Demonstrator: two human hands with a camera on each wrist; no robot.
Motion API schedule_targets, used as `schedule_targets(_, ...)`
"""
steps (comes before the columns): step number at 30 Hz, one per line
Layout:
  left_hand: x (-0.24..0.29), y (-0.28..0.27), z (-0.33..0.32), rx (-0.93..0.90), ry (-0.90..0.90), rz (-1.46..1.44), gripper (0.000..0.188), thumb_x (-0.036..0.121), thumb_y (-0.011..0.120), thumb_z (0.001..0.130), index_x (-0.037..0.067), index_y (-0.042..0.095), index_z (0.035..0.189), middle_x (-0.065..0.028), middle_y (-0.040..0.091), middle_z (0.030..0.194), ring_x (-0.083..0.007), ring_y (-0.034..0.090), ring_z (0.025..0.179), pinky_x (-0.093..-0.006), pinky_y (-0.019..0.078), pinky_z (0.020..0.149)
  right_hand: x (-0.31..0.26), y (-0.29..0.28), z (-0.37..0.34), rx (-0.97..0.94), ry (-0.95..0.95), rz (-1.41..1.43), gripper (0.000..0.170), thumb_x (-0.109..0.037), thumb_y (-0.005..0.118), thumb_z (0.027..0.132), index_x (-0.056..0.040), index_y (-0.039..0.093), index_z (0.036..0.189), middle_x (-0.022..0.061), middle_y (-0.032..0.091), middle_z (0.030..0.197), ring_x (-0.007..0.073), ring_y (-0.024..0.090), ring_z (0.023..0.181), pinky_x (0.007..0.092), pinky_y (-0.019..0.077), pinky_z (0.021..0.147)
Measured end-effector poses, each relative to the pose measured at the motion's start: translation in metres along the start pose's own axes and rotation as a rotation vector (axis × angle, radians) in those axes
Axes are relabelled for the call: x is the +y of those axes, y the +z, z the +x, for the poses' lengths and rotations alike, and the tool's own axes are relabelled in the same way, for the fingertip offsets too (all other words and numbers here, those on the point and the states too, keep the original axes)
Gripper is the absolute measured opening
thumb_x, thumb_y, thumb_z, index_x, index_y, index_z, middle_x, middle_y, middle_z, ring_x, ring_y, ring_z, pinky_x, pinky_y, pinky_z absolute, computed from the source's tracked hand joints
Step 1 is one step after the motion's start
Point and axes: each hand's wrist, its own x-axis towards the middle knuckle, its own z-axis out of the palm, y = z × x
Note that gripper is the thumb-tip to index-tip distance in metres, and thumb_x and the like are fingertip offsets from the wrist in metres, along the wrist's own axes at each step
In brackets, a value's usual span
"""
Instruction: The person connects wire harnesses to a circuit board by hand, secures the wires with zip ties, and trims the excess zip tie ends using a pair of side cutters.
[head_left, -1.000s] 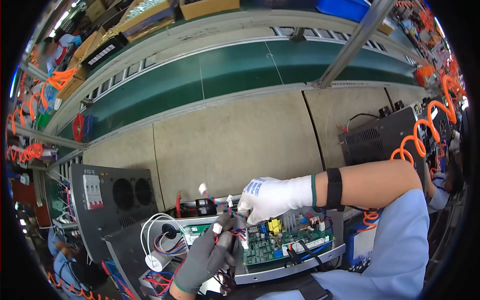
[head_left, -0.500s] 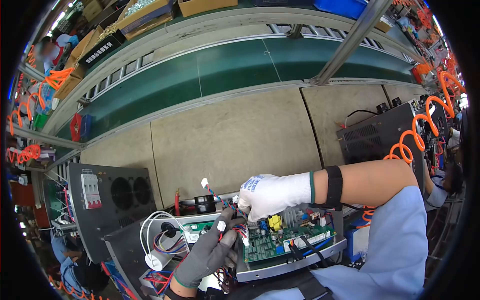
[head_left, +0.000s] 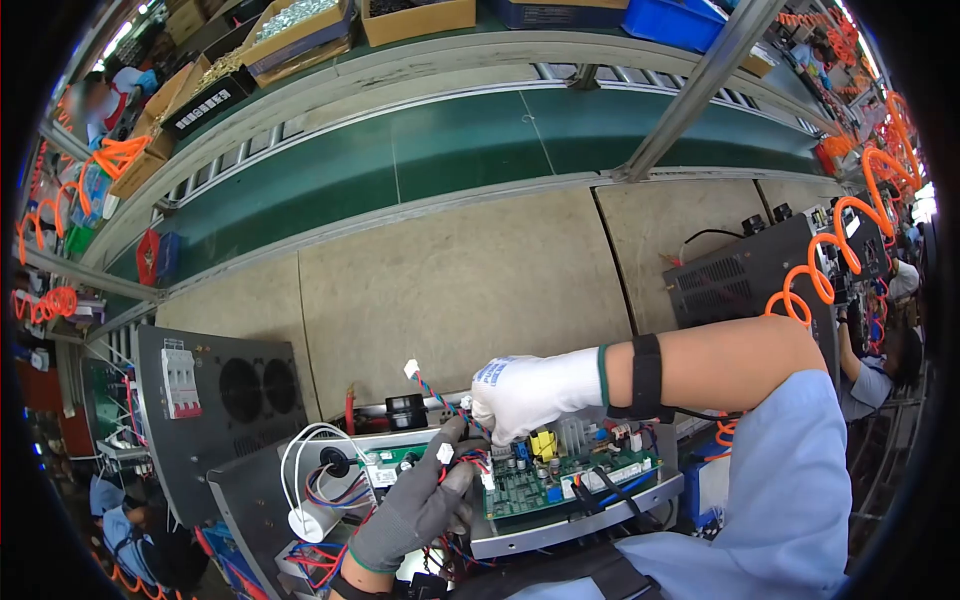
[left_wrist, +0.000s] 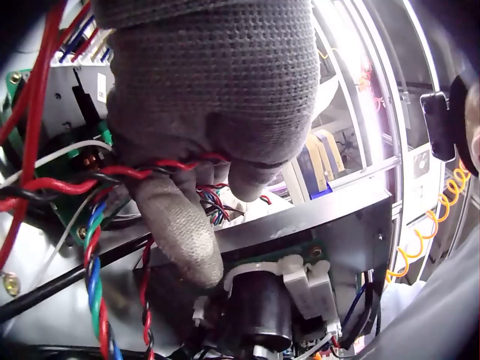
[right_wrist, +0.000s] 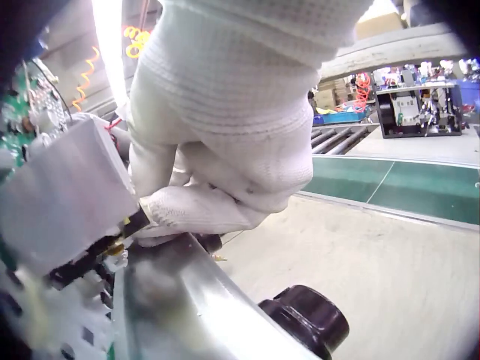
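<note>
Grey-gloved, the left hand (head_left: 411, 510) curls its fingers round a thin red-and-black twisted wire (left_wrist: 67, 185), left of a green circuit board crowded with components (head_left: 525, 492). The white-gloved right hand (head_left: 537, 389) bunches its fingers by the board's far left corner; whether they pinch anything, I can't tell. A small white plug (head_left: 412, 369) on a red-and-blue twisted lead (head_left: 433, 392) sticks up nearby. Looks like wiring-up; next probably calls for steady leads and careful fingertip placement.

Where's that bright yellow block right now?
In the head view, the yellow block sits low, just right of centre, on the large green circuit board, directly below the white-gloved right hand in the picture.
</note>
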Motion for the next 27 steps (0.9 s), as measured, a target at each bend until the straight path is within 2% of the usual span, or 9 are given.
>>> schedule_targets(7, 0.002, 0.004, -0.003, 0.059, -0.030, -0.054, 0.056, 0.023, 0.044, 0.101, 0.007, 0.022, 0.150, -0.0033, 0.059, 0.101, -0.0063, 0.053, 0.068, -0.0204, 0.0464, 0.057, 0.001, 0.006, 0.002, 0.066, -0.139, -0.165, 0.014, -0.017, 0.069, 0.066, -0.0038, 0.063, 0.064, 0.0110, 0.060, 0.058, 0.0281, 0.061, 0.057, 0.0404, 0.0460, 0.055)
schedule_targets(12, -0.022, -0.003, 0.005, 0.071, 0.162, 0.104, 0.043, 0.019, 0.047, 0.100, 0.005, 0.035, 0.138, -0.0059, 0.060, 0.091, -0.0088, 0.059, 0.062, -0.0251, 0.0506, 0.053, 0.014, 0.006, 0.013, -0.080, -0.072, 0.117, 0.017, -0.018, 0.070, 0.065, -0.0023, 0.064, 0.067, 0.0119, 0.058, 0.057, 0.0262, 0.058, 0.055, 0.0400, 0.0440, 0.055)
schedule_targets(13, -0.006, 0.003, 0.000, 0.095, 0.010, -0.063, 0.040, 0.017, 0.049, 0.098, 0.004, 0.039, 0.135, -0.0088, 0.062, 0.088, -0.0138, 0.061, 0.061, -0.0300, 0.0505, 0.055, 0.009, 0.001, 0.010, -0.068, -0.142, 0.010, 0.018, -0.018, 0.070, 0.066, -0.0014, 0.064, 0.068, 0.0115, 0.059, 0.058, 0.0249, 0.058, 0.055, 0.0393, 0.0440, 0.055)
schedule_targets(14, -0.030, -0.003, 0.000, 0.058, 0.183, 0.313, 0.041, 0.020, 0.051, 0.097, 0.002, 0.043, 0.132, -0.0156, 0.063, 0.090, -0.0217, 0.063, 0.062, -0.0342, 0.0513, 0.061, 0.003, -0.006, 0.008, -0.055, -0.216, -0.104, 0.020, -0.019, 0.070, 0.067, -0.0004, 0.064, 0.070, 0.0111, 0.059, 0.058, 0.0236, 0.057, 0.056, 0.0386, 0.0440, 0.056)
schedule_targets(17, 0.003, 0.012, -0.022, 0.209, 0.085, 0.550, 0.045, 0.026, 0.051, 0.094, 0.003, 0.044, 0.132, -0.0227, 0.064, 0.089, -0.0369, 0.065, 0.078, -0.0419, 0.0519, 0.068, -0.014, -0.020, -0.002, -0.029, -0.235, -0.114, 0.023, -0.020, 0.066, 0.075, -0.0005, 0.068, 0.088, 0.0119, 0.066, 0.072, 0.0218, 0.061, 0.066, 0.0359, 0.0466, 0.063)
schedule_targets(18, -0.016, 0.016, -0.030, 0.287, 0.304, 0.544, 0.045, 0.024, 0.049, 0.097, -0.001, 0.042, 0.134, -0.0135, 0.060, 0.061, -0.0258, 0.065, 0.057, -0.0363, 0.0498, 0.058, -0.020, -0.020, -0.004, 0.066, -0.213, 0.002, 0.026, -0.020, 0.065, 0.078, -0.0008, 0.069, 0.095, 0.0121, 0.068, 0.078, 0.0214, 0.063, 0.070, 0.0348, 0.0474, 0.065)
schedule_targets(22, -0.038, 0.037, -0.065, 0.348, 0.413, 0.509, 0.044, 0.022, 0.051, 0.094, 0.002, 0.043, 0.132, -0.0201, 0.063, 0.088, -0.0359, 0.065, 0.073, -0.0428, 0.0512, 0.065, -0.067, -0.016, -0.013, -0.027, -0.289, -0.071, 0.028, -0.016, 0.061, 0.082, -0.0009, 0.068, 0.104, 0.0110, 0.068, 0.080, 0.0194, 0.063, 0.070, 0.0323, 0.0483, 0.065)
schedule_targets(23, -0.046, 0.043, -0.071, 0.388, 0.516, 0.535, 0.043, 0.021, 0.053, 0.092, 0.003, 0.044, 0.130, -0.0214, 0.062, 0.100, -0.0404, 0.063, 0.079, -0.0455, 0.0511, 0.066, -0.085, -0.015, -0.019, -0.096, -0.142, -0.005, 0.028, -0.014, 0.062, 0.079, -0.0023, 0.069, 0.104, 0.0153, 0.068, 0.079, 0.0201, 0.067, 0.073, 0.0351, 0.0509, 0.068)
schedule_targets(27, -0.064, 0.043, -0.085, 0.204, 0.340, 0.591, 0.049, 0.023, 0.053, 0.092, 0.007, 0.036, 0.136, -0.0211, 0.061, 0.098, -0.0396, 0.063, 0.079, -0.0461, 0.0516, 0.065, -0.117, 0.002, -0.006, -0.093, -0.116, -0.284, 0.032, -0.015, 0.066, 0.078, -0.0032, 0.069, 0.107, 0.0159, 0.069, 0.084, 0.0258, 0.068, 0.076, 0.0371, 0.0513, 0.070)
